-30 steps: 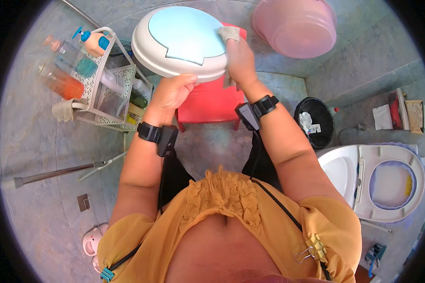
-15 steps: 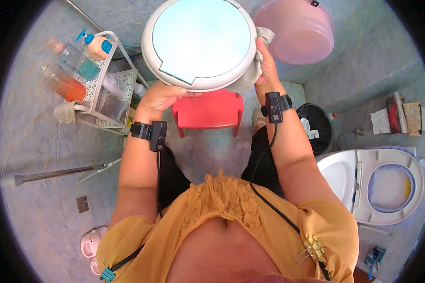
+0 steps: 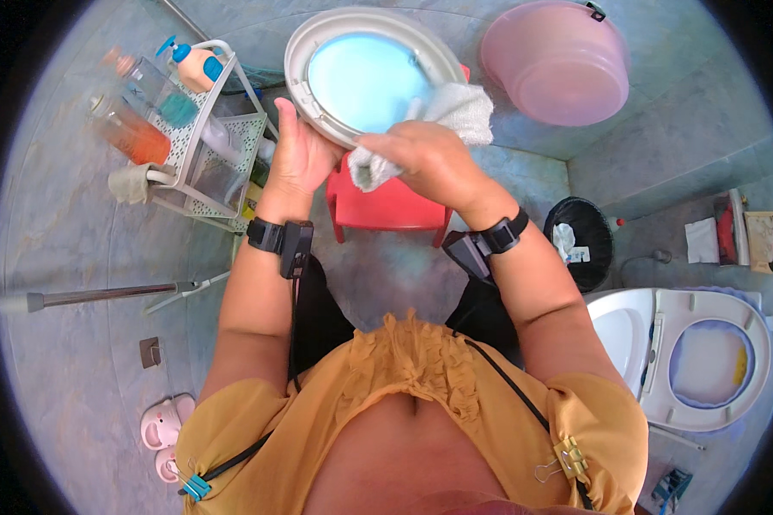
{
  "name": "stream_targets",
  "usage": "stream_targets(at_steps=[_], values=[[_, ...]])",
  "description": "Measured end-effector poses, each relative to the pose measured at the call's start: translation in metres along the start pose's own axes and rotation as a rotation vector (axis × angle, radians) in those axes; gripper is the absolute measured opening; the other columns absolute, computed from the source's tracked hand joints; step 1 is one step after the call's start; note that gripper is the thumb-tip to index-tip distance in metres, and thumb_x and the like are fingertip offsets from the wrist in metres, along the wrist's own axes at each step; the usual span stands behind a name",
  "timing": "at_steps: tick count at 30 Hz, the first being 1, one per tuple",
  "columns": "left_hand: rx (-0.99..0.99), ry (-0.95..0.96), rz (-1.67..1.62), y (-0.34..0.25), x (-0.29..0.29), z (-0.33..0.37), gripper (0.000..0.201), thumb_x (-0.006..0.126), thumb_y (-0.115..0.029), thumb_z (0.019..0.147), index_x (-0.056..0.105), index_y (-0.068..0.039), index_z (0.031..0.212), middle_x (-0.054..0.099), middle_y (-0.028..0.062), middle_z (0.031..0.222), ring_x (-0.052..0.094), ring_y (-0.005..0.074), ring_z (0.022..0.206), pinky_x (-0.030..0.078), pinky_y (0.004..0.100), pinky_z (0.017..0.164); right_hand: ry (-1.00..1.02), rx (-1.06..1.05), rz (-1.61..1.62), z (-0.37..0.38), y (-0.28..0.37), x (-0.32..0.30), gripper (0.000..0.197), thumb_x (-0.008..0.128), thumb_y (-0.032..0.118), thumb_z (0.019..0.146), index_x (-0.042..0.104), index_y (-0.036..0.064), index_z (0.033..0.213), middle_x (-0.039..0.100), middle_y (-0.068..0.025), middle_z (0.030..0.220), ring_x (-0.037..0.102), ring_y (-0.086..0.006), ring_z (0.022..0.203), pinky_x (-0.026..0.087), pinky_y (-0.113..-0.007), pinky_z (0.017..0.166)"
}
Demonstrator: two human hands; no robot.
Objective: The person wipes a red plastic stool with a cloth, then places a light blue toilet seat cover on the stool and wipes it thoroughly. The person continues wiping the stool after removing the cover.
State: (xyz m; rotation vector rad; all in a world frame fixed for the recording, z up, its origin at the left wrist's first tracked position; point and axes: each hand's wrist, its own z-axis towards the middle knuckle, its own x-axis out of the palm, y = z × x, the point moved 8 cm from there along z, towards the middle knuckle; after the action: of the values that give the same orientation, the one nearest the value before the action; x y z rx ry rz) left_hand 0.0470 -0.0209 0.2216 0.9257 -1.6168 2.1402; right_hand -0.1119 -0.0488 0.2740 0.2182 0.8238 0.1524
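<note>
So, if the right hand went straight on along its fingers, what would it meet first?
Probably the round white-and-pale-blue plastic lid, at its lower-left edge, then perhaps the left hand; depth there is unclear.

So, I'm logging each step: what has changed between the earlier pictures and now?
The round white lid has been turned over, its rimmed inner face now showing. The right hand, still holding the grey-white cloth, has come left and nearer the body, over the lid's near-right edge. The left hand has lifted its thumb off the lid. The red plastic chair and pink basin stayed put.
</note>
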Motion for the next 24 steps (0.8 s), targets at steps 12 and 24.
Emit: stream_targets(at_steps=[12,24], values=[[0.054,-0.214,0.046,-0.006,-0.050,0.009,0.053,0.064,-0.011,0.092,0.051,0.001,0.141,0.062,0.0129,0.137,0.059,0.0253,0.126,0.042,0.0416,0.113,0.024,0.307,0.379,-0.004,-0.031,0.026,0.036,0.067,0.008,0.087,0.069,0.0163,0.122,0.070,-0.0070,0.092,0.067,-0.0236,0.085,0.055,-0.036,0.077],[-0.215,-0.190,-0.006,0.064,-0.028,0.007,0.043,0.061,-0.021,0.095,0.059,0.001,0.132,0.069,0.0150,0.124,0.066,0.0266,0.114,0.051,0.0417,0.103,-0.306,0.476,-0.212,-0.017,-0.085,0.005,0.080,0.081,0.027,0.081,0.045,0.0052,0.150,0.045,-0.0286,0.150,0.040,-0.0511,0.140,0.036,-0.051,0.117]])
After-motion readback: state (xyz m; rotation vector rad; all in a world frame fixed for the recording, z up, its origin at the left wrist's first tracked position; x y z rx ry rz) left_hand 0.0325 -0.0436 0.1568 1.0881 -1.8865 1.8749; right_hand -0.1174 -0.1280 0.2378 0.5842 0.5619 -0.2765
